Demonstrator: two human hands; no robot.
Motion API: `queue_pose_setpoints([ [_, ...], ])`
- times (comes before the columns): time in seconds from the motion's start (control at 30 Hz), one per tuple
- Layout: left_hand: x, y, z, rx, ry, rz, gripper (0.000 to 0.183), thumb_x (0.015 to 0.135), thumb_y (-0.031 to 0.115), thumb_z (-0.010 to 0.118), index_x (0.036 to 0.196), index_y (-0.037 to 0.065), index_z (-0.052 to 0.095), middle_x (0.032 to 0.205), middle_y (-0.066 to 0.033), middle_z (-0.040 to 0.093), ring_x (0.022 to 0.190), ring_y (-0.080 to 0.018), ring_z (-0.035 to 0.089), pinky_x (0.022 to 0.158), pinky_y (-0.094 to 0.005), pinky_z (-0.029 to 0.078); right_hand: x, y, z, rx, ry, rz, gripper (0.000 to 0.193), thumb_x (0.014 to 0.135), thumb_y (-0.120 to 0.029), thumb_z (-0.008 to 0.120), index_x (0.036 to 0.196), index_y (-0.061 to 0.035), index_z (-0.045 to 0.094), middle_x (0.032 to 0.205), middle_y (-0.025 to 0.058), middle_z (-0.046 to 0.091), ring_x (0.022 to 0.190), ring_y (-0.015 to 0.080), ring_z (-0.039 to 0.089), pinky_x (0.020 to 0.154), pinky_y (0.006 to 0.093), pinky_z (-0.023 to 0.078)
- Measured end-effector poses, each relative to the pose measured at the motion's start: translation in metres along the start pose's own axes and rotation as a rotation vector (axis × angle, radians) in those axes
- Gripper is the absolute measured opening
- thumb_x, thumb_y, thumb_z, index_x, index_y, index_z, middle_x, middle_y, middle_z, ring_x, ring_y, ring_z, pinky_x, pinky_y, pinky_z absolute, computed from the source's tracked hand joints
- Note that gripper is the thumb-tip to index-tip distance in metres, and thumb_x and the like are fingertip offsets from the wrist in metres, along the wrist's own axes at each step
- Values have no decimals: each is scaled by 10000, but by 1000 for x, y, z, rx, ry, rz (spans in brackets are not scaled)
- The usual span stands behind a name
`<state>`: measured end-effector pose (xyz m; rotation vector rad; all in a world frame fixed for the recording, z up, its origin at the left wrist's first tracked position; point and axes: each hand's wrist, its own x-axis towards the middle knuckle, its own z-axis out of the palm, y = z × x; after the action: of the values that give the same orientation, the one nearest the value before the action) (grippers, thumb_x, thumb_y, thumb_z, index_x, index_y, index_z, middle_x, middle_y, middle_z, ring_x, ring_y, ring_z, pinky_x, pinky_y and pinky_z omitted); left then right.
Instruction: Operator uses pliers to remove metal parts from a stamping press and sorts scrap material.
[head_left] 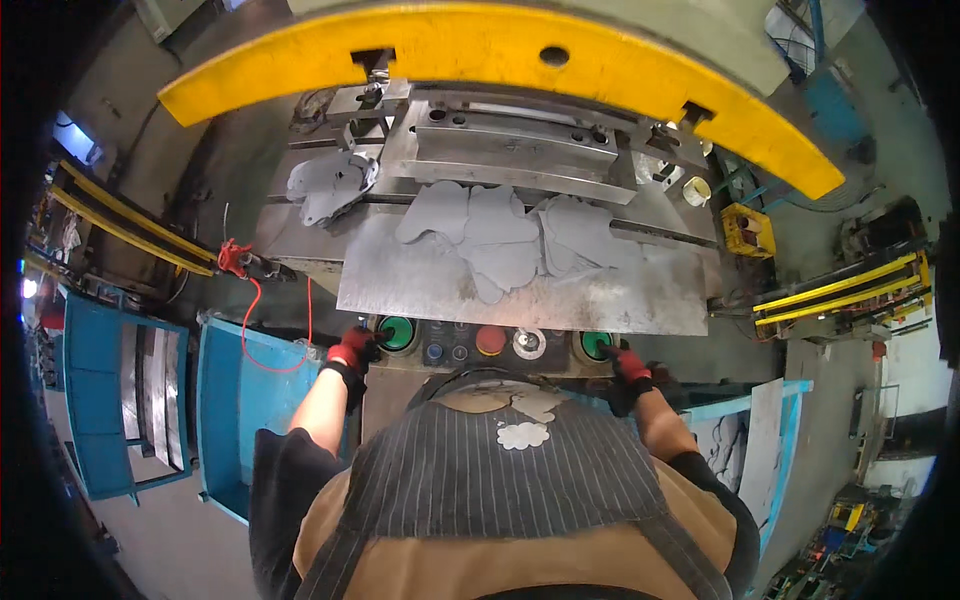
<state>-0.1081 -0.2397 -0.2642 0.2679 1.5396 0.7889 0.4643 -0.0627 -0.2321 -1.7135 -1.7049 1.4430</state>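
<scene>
My left hand (354,352), in a red and black glove, is at the left green push button (396,333) with its fingers stretched toward it, holding nothing. On the other side my right hand (631,372), gloved alike, has its fingers at the right green push button (597,345) and holds nothing. Whether either button is pressed down cannot be seen. Between them, the control panel (462,352) carries a red button (491,340) and a round silver-coloured dial (529,344). Beyond it, grey flat cut sheet pieces (490,240) lie on a metal plate (640,295).
A yellow beam (480,40) spans above the steel die block (515,150). More grey pieces (330,185) are stacked at the left of the press bed. Blue bins (235,400) stand at my left. A red cord (247,330) hangs there. Yellow-striped posts (840,290) flank the press.
</scene>
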Motion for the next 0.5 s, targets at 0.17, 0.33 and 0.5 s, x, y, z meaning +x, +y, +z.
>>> queue_pose_setpoints([
  [0.17, -50, -54, -12, -762, -240, 436, 246, 881, 208, 422, 1071, 94, 528, 802, 1, 557, 640, -112, 522, 568, -252, 437, -9, -13, -25, -173, 389, -76, 383, 723, -242, 629, 1019, -16, 538, 945, 144, 600, 850, 246, 562, 749, 347, 425],
  [0.33, -104, -50, -33, -1179, 1, 558, 142, 880, 283, 454, 857, 154, 506, 628, 48, 452, 538, -48, 441, 478, -165, 370, 9, -136, -25, -278, 533, -382, 485, 678, -293, 664, 1063, -32, 527, 1040, 167, 556, 945, 297, 521, 783, 380, 409],
  [0.5, -142, -4, -32, -643, 870, 812, 306, 856, 330, 483, 1046, 91, 450, 755, -32, 516, 520, -66, 452, 473, -202, 419, 115, -207, -4, -789, 241, -701, 888, 575, -432, 696, 1283, -61, 311, 1254, 217, 384, 1166, 372, 346, 967, 427, 299],
])
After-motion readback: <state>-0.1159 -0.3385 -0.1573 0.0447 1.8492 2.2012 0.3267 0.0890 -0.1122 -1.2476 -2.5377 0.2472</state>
